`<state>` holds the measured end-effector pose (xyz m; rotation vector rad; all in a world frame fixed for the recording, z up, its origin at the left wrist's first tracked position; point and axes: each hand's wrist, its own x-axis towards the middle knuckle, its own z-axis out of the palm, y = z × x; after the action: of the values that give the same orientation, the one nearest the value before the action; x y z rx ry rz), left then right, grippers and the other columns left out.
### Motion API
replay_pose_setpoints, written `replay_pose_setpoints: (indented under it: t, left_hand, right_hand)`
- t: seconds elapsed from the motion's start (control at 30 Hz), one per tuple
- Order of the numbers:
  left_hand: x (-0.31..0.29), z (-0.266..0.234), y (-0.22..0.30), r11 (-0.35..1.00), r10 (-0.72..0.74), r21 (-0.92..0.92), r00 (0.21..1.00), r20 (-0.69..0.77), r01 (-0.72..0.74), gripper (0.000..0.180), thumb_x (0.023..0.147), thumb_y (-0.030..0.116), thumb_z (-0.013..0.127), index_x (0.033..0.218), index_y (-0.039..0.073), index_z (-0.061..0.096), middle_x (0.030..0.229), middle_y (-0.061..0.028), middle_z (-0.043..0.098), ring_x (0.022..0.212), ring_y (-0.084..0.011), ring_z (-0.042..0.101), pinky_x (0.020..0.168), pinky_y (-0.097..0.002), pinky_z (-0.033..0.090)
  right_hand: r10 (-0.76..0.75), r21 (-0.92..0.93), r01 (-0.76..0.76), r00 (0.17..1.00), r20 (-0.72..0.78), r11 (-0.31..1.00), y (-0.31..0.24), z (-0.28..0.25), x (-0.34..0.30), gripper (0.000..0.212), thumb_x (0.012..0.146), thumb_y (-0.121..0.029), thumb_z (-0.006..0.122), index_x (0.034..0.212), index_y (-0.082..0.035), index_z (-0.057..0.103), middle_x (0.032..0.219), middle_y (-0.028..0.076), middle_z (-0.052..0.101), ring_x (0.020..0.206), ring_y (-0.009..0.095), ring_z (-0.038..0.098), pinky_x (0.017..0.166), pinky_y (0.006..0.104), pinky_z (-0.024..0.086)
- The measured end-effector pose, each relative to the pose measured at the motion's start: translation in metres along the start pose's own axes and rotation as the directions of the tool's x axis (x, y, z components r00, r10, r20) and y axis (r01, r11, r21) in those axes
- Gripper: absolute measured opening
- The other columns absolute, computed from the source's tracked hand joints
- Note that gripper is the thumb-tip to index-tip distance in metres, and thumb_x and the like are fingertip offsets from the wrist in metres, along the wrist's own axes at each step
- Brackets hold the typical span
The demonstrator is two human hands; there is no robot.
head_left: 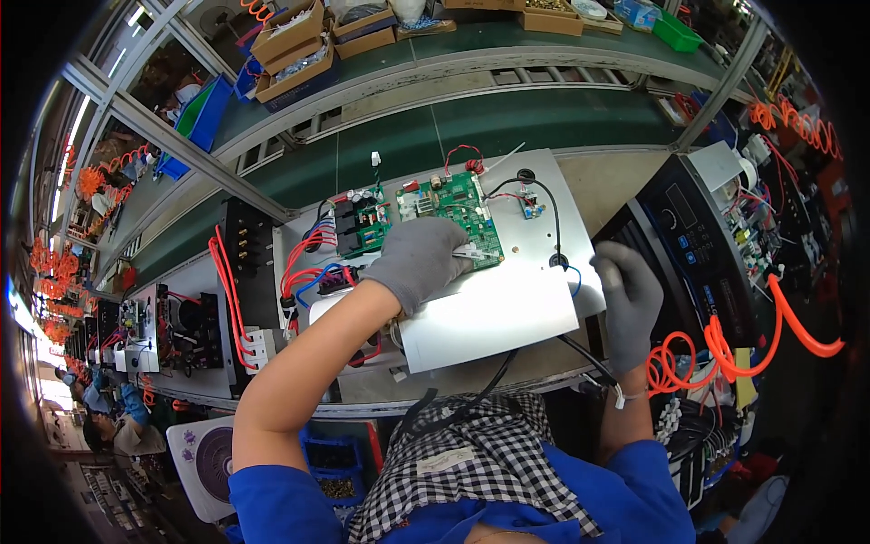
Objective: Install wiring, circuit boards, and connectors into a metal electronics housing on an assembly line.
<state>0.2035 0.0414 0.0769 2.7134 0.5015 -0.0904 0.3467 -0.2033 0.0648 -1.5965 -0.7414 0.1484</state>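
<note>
Left hand [419,263], in a grey glove, is laid palm-down on the lower left part of the green circuit board [458,210], fingers curled loosely; a thin light-coloured item shows at its fingertips, but whether it is pinched cannot be told. Right hand [627,299], also gloved, is held up to the right of the board, beyond the edge of the white metal panel [494,317], its fingers bent; nothing is seen in its grasp.

The board is seated on the upper part of the panel. To the left of the board a second, smaller board with black relays [358,227] is already in place, with red wires [304,258] run to it. To the right of the board a black cable [544,204] is looped and a small blue module [531,209] is mounted. Above the board a red wire loop [464,154] stands free.

Fitting appears well advanced; seating or connection of the green board is judged to be the step in hand. A black control panel [702,245] lies farther right, apart.
</note>
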Motion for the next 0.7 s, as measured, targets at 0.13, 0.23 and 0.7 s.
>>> replay_pose_setpoints:
  t: [0.13, 0.23, 0.7]
  left_hand:
    - [0.001, 0.007, -0.004, 1.000, 0.006, 0.003, 0.997, -0.076, -0.006, 0.031, 0.084, 0.039, 0.072, 0.091, 0.008, 0.072, 0.084, -0.0143, 0.068, 0.085, -0.0329, 0.067, 0.075, -0.0453, 0.051]
    - [-0.002, 0.000, -0.006, 0.997, -0.038, -0.070, 0.996, -0.078, 0.033, 0.034, 0.082, 0.040, 0.073, 0.092, 0.007, 0.073, 0.086, -0.0158, 0.069, 0.086, -0.0339, 0.068, 0.077, -0.0449, 0.051]
    - [-0.073, -0.016, -0.038, 0.801, -0.194, -0.588, 0.978, -0.081, 0.111, 0.078, 0.084, 0.045, 0.073, 0.140, -0.003, 0.049, 0.126, -0.0221, 0.063, 0.115, -0.0323, 0.063, 0.100, -0.0382, 0.048]
  right_hand:
    - [-0.088, -0.115, 0.146, 0.909, 0.408, 0.983, -0.022, 0.019, 0.046, 0.021, 0.086, -0.008, 0.071, 0.106, -0.003, 0.071, 0.093, 0.009, 0.069, 0.083, 0.018, 0.067, 0.078, 0.0292, 0.052]
    - [-0.230, -0.207, 0.517, 0.656, 0.719, 0.831, -0.026, 0.058, 0.075, 0.022, 0.083, -0.017, 0.074, 0.101, -0.005, 0.070, 0.092, 0.008, 0.069, 0.080, 0.023, 0.066, 0.075, 0.0328, 0.052]
    - [-0.306, 0.077, 0.368, 0.618, 0.724, 0.927, -0.084, 0.130, 0.123, 0.030, 0.092, -0.032, 0.070, 0.104, -0.006, 0.075, 0.093, 0.007, 0.074, 0.076, 0.015, 0.067, 0.068, 0.0280, 0.053]
